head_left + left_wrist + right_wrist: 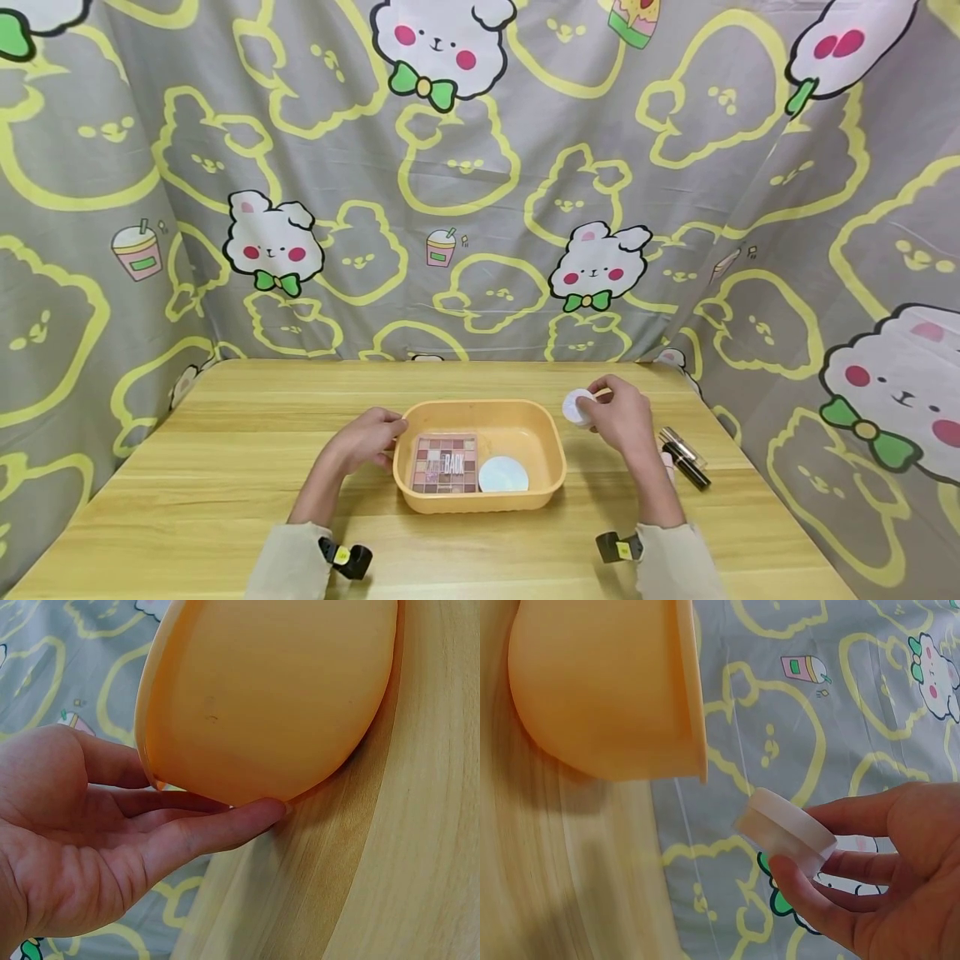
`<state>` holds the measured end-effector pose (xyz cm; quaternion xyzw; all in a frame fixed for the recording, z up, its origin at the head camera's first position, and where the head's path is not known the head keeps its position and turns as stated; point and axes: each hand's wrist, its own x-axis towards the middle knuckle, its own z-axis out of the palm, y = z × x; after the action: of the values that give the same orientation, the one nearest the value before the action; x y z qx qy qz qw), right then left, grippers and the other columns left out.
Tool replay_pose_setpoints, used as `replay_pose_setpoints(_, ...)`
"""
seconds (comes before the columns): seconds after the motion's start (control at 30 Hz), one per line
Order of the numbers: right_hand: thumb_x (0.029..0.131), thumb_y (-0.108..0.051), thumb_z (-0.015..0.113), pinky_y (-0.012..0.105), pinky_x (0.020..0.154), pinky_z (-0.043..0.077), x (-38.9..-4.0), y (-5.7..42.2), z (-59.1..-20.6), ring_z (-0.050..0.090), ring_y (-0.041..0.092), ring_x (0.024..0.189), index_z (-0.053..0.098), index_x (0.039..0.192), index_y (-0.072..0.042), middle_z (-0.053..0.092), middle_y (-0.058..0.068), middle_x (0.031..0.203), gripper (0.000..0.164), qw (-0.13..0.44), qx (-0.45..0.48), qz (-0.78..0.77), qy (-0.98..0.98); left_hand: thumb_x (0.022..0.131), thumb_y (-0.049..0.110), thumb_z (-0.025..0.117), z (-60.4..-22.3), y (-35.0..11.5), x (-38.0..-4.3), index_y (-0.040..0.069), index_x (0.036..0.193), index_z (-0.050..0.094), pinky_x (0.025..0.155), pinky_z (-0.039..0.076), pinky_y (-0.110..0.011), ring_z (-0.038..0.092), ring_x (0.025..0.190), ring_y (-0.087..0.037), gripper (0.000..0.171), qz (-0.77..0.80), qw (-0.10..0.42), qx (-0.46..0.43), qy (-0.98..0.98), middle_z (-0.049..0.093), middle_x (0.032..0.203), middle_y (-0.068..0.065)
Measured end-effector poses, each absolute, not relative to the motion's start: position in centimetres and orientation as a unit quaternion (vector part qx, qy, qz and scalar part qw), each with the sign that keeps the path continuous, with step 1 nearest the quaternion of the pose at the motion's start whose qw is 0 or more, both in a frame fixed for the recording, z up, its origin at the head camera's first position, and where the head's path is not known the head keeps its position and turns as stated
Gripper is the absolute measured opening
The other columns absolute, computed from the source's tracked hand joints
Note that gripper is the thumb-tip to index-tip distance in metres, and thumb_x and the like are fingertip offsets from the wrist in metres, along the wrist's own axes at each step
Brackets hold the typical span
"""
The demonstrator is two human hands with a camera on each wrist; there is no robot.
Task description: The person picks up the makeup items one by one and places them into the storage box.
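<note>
A yellow plastic basin point(525, 427) sits on the table. My left hand point(371, 439) is at its left end, the fairly straight fingers and thumb touching the outside near the rim, as the left wrist view also shows. In the basin lie an eyeshadow palette point(446, 464) lettered "BACK" and a flat white disc point(503, 475). To the right of the basin, my right hand point(621, 412) pinches a small round white jar point(786, 832) between thumb and fingers, tilted and held apart from the basin.
Right of my right forearm lie a black tube point(686, 467) and a clear-looking tube point(683, 446); a pale pink item point(667, 463) is partly hidden by the arm. A patterned grey curtain point(480, 292) hangs behind the wooden table point(300, 392) and at both sides.
</note>
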<state>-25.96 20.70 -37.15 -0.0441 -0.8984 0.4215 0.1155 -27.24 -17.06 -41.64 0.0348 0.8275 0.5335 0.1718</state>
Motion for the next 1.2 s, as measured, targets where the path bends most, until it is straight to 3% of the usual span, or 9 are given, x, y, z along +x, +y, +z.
replay_pose_setpoints(0.6,0.089,-0.01,0.064,0.028,0.056,0.058,-25.7,18.0,-37.0,0.073,0.031,0.07,0.066,0.108,0.0,0.071,0.023,0.101,0.022,0.109,-0.012,0.45,-0.886,0.107,0.016,0.041,-41.8,-17.2,-27.2,-0.012,0.132,0.058,0.073,0.062,-0.039,0.068,0.1,-0.023,0.041,0.537,0.172,0.033,0.825,0.068,0.117,-0.018)
replay_pose_setpoints(0.87,0.089,-0.007,0.063,0.034,0.063,0.062,-25.6,16.7,-37.4,0.069,0.019,0.073,0.067,0.109,0.0,0.07,0.021,0.102,0.022,0.109,0.001,0.464,-0.879,0.107,0.016,0.041,-41.7,-17.1,-27.2,-0.014,0.135,0.055,0.074,0.062,-0.04,0.068,0.101,-0.024,0.043,0.54,0.171,0.035,0.823,0.067,0.119,-0.019)
replay_pose_setpoints(1.2,0.088,-0.005,0.067,0.027,0.06,0.059,-25.9,14.7,-38.7,0.069,0.019,0.076,0.069,0.105,-0.003,0.071,0.016,0.098,0.018,0.12,0.017,0.456,-0.882,0.107,0.015,0.042,-41.6,-17.0,-27.1,-0.014,0.132,0.057,0.073,0.062,-0.039,0.068,0.099,-0.023,0.041,0.544,0.169,0.035,0.821,0.068,0.117,-0.019)
